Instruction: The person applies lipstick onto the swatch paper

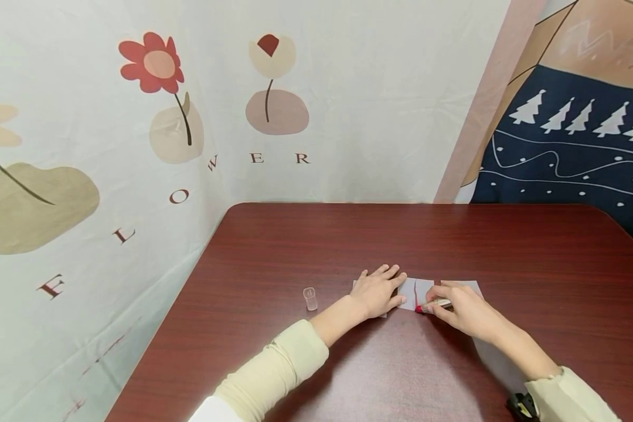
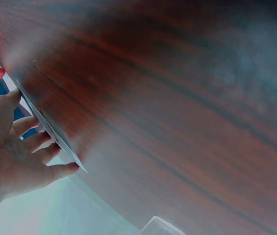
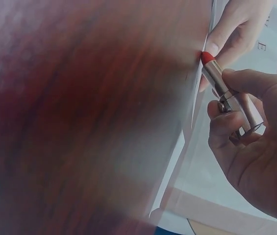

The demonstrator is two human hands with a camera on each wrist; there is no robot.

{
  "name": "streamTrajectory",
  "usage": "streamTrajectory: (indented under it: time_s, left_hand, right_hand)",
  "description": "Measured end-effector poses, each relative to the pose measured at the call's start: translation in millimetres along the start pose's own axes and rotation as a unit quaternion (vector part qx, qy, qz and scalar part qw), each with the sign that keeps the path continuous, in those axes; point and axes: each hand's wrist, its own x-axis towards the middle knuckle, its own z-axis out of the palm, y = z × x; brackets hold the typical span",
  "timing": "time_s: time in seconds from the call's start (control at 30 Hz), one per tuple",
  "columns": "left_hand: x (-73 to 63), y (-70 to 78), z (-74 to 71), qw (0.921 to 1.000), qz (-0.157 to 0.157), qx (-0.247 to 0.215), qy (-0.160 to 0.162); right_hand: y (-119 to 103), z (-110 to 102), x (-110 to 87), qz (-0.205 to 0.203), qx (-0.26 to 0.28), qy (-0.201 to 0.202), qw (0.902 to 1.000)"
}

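A lipstick [image 3: 226,95] with a red tip and a metallic case is pinched between the thumb and fingers of my right hand [image 1: 466,308]. Its tip touches a white paper [image 1: 407,288] near the lower edge, at the bottom of a red line running down the sheet. My left hand [image 1: 375,293] lies spread on the paper's left part, fingers extended and pressing it to the table; in the left wrist view the left hand [image 2: 23,147] shows its fingertips along the paper's edge. More paper [image 1: 473,287] shows beyond my right hand, partly hidden by it.
A clear plastic cap [image 1: 310,299] stands on the dark red wooden table [image 1: 274,246], left of my left hand. A black object [image 1: 522,405] sits by the right sleeve. Printed cloth with flowers and letters [image 1: 358,105] hangs behind the table.
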Motion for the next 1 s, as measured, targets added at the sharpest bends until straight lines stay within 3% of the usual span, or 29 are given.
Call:
streamTrajectory:
  time_s: [0.17, 0.27, 0.47, 1.0]
  left_hand:
    - [-0.5, 0.6, -0.7, 1.0, 0.002, -0.002, 0.0]
    - [-1.2, 0.9, -1.2, 1.0, 0.001, 0.0, -0.002]
    - [-2.5, 0.8, -1.4, 1.0, -0.002, -0.002, -0.003]
    - [-1.2, 1.0, -6.2, 0.9999, -0.001, 0.012, -0.008]
  right_hand:
    - [-2, -8, -2.2, 0.045, 0.041, -0.026, 0.9978]
    - [-2, -13, -3.2, 0.061, 0.059, -0.021, 0.9962]
    - [0, -19, -6.1, 0.06, 0.056, 0.008, 0.9966]
    - [-1, -26, -14.8, 0.07, 0.067, 0.012, 0.9952]
